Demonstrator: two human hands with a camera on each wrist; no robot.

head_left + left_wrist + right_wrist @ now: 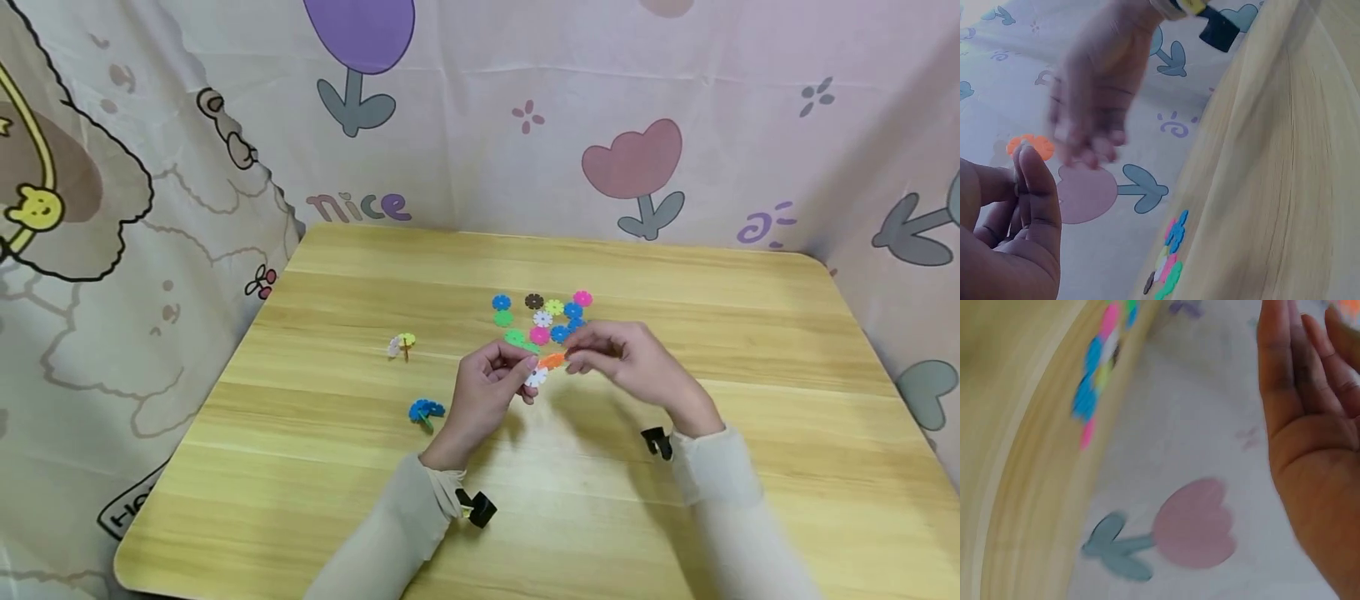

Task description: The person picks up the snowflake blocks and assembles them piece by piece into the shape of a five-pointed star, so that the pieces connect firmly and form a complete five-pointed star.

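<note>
Above the middle of the wooden table (315, 467), my left hand (525, 367) pinches an orange snowflake disc (552, 360) with a white disc (536, 377) hanging below it. The left wrist view shows the orange disc (1030, 145) at the tip of my left hand (1025, 181). My right hand (581, 354) hovers just right of the orange disc, its fingers loosely extended and holding nothing I can see. It is blurred in the left wrist view (1085, 119). In the right wrist view its palm (1310, 425) faces the camera with straight fingers.
A pile of coloured snowflake discs (543, 317) lies just behind the hands, also seen as the pile (1169, 262) and pile (1094, 381). A small yellow-and-white cluster (401, 344) and a blue cluster (426, 410) lie to the left. Printed cloth walls surround the table.
</note>
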